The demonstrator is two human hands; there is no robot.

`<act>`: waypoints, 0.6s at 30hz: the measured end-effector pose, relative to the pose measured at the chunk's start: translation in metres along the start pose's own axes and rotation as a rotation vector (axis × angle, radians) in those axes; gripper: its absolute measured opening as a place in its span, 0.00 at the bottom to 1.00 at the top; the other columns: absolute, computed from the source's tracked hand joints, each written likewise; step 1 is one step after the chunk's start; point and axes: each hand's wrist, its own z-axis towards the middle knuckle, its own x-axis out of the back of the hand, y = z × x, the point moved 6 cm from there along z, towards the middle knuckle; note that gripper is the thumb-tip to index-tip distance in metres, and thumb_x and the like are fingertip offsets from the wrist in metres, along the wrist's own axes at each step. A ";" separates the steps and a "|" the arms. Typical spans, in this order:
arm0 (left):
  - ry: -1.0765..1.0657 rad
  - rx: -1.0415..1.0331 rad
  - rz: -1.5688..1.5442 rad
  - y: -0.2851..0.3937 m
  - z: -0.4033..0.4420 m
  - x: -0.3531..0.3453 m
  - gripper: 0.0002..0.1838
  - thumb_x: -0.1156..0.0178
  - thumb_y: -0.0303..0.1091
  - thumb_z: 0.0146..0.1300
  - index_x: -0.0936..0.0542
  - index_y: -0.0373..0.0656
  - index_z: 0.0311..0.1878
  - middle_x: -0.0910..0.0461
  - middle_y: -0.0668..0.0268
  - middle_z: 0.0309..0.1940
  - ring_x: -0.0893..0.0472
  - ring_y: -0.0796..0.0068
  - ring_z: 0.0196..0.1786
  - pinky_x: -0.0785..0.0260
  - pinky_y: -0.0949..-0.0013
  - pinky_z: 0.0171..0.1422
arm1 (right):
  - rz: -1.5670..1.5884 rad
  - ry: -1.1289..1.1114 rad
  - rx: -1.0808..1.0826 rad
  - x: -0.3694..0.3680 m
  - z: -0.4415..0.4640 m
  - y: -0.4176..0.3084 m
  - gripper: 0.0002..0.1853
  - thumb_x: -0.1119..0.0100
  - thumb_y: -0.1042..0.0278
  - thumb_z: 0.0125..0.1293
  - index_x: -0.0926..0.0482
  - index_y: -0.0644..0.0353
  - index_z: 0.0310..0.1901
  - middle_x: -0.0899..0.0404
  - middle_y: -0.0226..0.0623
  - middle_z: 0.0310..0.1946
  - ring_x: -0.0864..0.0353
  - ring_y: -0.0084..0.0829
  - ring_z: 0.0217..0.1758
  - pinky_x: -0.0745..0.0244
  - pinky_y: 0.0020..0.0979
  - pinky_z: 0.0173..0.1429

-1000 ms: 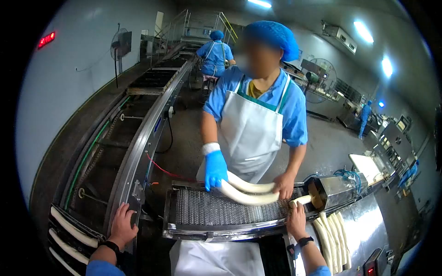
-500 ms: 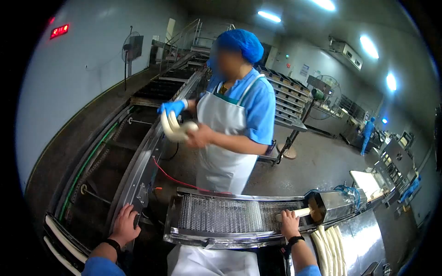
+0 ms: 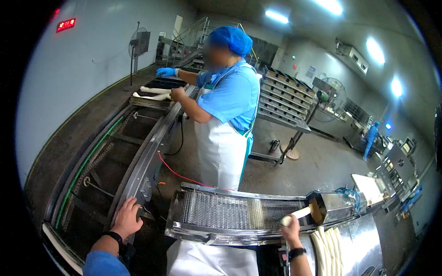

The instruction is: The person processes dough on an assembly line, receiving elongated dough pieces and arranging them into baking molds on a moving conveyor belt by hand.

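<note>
My left hand (image 3: 127, 218) rests on the metal edge of the long conveyor (image 3: 142, 172), its fingers spread and nothing in it. At the right end of the mesh belt (image 3: 225, 211), my right hand (image 3: 291, 228) has its fingers around the near end of a pale dough strip (image 3: 301, 212), which comes out of the metal outlet (image 3: 338, 202). Several dough strips (image 3: 328, 250) lie side by side on the steel table just right of my right wrist.
Across the belt a co-worker (image 3: 228, 106) in a blue cap and white apron bends over trays (image 3: 152, 102) on the long conveyor, near two dough strips (image 3: 154, 93). Behind stands a rack of stacked trays (image 3: 285, 96). A red cable (image 3: 179, 175) runs between the conveyors.
The co-worker has turned from the mesh belt to the long conveyor, and the two carried strips now lie on a tray there. The strip at the outlet reaches farther out.
</note>
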 end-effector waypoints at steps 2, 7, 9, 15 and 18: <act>0.013 -0.022 0.001 0.004 0.000 0.001 0.26 0.39 0.33 0.49 0.25 0.34 0.53 0.36 0.50 0.65 0.44 0.53 0.74 0.47 0.55 0.75 | 0.430 0.197 -0.113 0.033 -0.029 0.066 0.22 0.36 0.82 0.48 0.26 0.55 0.47 0.25 0.32 0.41 0.24 0.28 0.45 0.26 0.31 0.50; -0.029 0.043 -0.039 0.013 0.000 0.005 0.27 0.38 0.33 0.48 0.25 0.34 0.54 0.36 0.49 0.66 0.45 0.52 0.74 0.47 0.55 0.76 | 0.871 0.610 -0.671 0.124 -0.182 0.157 0.21 0.41 0.75 0.53 0.32 0.58 0.50 0.28 0.46 0.46 0.23 0.41 0.45 0.20 0.36 0.36; -0.040 0.038 -0.011 0.012 -0.002 0.000 0.27 0.38 0.32 0.48 0.25 0.35 0.54 0.37 0.49 0.66 0.45 0.52 0.74 0.48 0.55 0.76 | 0.586 0.520 -0.751 0.133 -0.258 0.206 0.19 0.47 0.59 0.70 0.27 0.64 0.55 0.21 0.43 0.50 0.21 0.35 0.49 0.24 0.33 0.48; -0.061 0.036 -0.004 0.012 -0.003 -0.001 0.27 0.38 0.33 0.49 0.25 0.36 0.55 0.37 0.50 0.67 0.46 0.52 0.75 0.48 0.55 0.76 | -0.627 0.349 -0.692 0.176 -0.327 0.115 0.30 0.44 0.43 0.63 0.22 0.71 0.43 0.21 0.57 0.35 0.23 0.57 0.40 0.28 0.52 0.49; -0.034 0.026 0.014 0.021 -0.003 0.013 0.27 0.38 0.33 0.49 0.25 0.36 0.55 0.37 0.50 0.67 0.46 0.52 0.75 0.48 0.55 0.76 | -0.785 0.469 -0.589 0.189 -0.326 0.101 0.35 0.41 0.37 0.58 0.21 0.71 0.45 0.23 0.60 0.43 0.25 0.59 0.48 0.32 0.50 0.56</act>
